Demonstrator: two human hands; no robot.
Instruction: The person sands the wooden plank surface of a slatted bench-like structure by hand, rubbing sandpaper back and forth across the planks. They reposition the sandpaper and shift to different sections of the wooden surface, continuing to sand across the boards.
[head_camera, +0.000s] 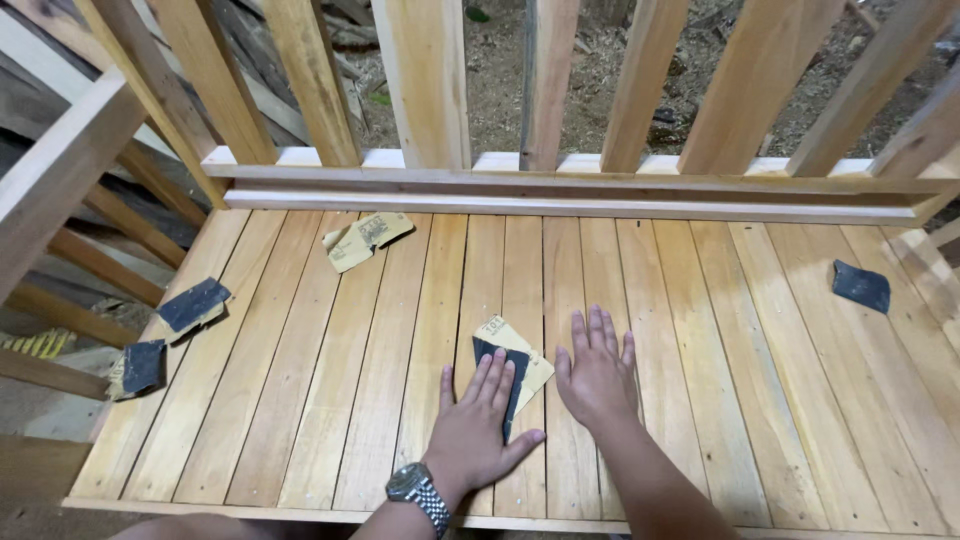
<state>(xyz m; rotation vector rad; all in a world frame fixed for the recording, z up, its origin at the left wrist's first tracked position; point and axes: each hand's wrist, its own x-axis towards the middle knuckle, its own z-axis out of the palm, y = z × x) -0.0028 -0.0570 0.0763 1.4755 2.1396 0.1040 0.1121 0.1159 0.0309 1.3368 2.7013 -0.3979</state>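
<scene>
My left hand, with a metal wristwatch on its wrist, presses flat on a folded sheet of sandpaper, dark on one side and tan on the other. The sheet lies on the slatted wooden seat of a bench. Just to its right, my right hand lies flat on the slats with fingers spread, holding nothing, its thumb close to the sheet's edge.
More sandpaper pieces lie around: a tan one at the back left, two dark ones at the left edge, one dark piece at the right. A backrest of upright wooden slats rises behind.
</scene>
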